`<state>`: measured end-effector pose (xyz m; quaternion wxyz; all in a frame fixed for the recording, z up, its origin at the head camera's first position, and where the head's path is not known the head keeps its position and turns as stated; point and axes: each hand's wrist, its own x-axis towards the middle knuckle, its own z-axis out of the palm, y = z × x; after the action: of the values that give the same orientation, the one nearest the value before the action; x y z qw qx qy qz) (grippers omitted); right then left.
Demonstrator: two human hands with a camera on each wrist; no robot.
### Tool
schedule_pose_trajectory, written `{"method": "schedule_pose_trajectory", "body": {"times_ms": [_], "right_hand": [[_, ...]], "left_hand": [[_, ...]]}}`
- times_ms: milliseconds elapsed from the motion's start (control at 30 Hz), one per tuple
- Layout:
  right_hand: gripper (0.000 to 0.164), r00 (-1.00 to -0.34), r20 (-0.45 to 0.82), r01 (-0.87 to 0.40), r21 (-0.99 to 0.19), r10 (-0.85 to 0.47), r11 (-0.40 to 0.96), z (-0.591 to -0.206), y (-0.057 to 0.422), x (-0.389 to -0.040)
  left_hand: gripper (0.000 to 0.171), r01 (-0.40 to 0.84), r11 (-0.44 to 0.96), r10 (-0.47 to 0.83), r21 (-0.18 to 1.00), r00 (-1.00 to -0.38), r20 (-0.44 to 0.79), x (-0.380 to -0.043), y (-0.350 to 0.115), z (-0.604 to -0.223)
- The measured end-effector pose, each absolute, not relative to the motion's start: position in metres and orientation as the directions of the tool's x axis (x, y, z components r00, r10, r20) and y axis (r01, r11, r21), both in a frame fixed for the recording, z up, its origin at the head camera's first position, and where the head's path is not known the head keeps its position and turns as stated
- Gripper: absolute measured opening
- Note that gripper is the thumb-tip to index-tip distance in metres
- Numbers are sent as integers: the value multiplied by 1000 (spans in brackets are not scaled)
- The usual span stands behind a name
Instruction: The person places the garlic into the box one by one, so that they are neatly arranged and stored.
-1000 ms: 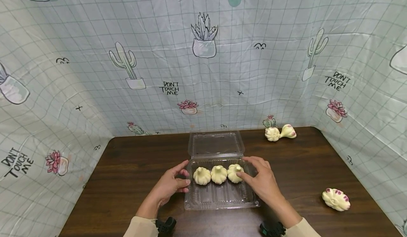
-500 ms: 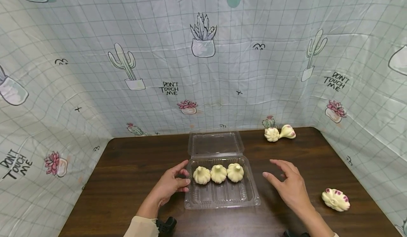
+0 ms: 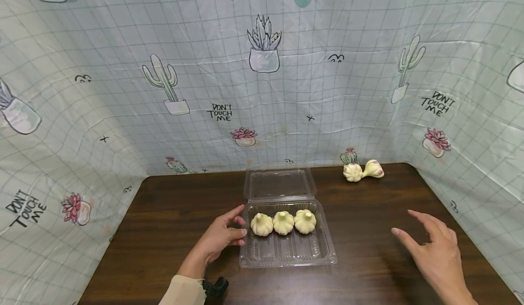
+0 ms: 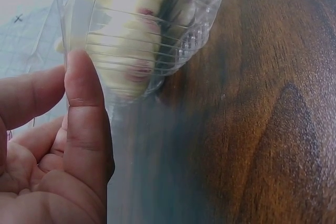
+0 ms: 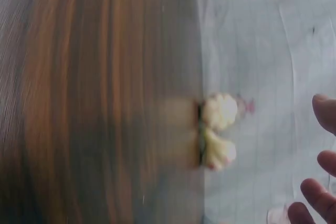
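A clear plastic clamshell container (image 3: 286,255) lies with its lid (image 3: 280,184) folded back on the table. Three garlic bulbs (image 3: 283,223) sit in a row inside it, stems up. At its left edge my left hand (image 3: 217,237) pinches the rim; in the left wrist view the thumb (image 4: 84,129) lies against the clear wall, with bulbs showing through the plastic. My right hand (image 3: 438,250) is over the right side of the table, fingers spread and loosely bent, holding nothing. The garlic bulb seen there earlier is hidden behind this hand.
Two more garlic bulbs (image 3: 363,171) lie touching at the back right of the dark wooden table (image 3: 184,205), also blurred in the right wrist view. A patterned cloth (image 3: 286,91) hangs round the back and sides.
My right hand has let go of the rightmost bulb in the container and moved right, across the table, to cover the lone bulb. The left hand stays on the rim.
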<state>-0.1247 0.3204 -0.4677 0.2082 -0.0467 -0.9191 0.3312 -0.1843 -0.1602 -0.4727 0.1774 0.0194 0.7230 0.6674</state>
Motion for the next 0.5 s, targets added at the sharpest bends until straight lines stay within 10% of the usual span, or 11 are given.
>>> {"method": "schedule_pose_trajectory", "body": {"times_ms": [500], "right_hand": [[90,-900,42,317,-619,434,718,-490,380,-107]], "left_hand": [[76,-219,99,273,971,-932,-238,-187,-161,-473]]}}
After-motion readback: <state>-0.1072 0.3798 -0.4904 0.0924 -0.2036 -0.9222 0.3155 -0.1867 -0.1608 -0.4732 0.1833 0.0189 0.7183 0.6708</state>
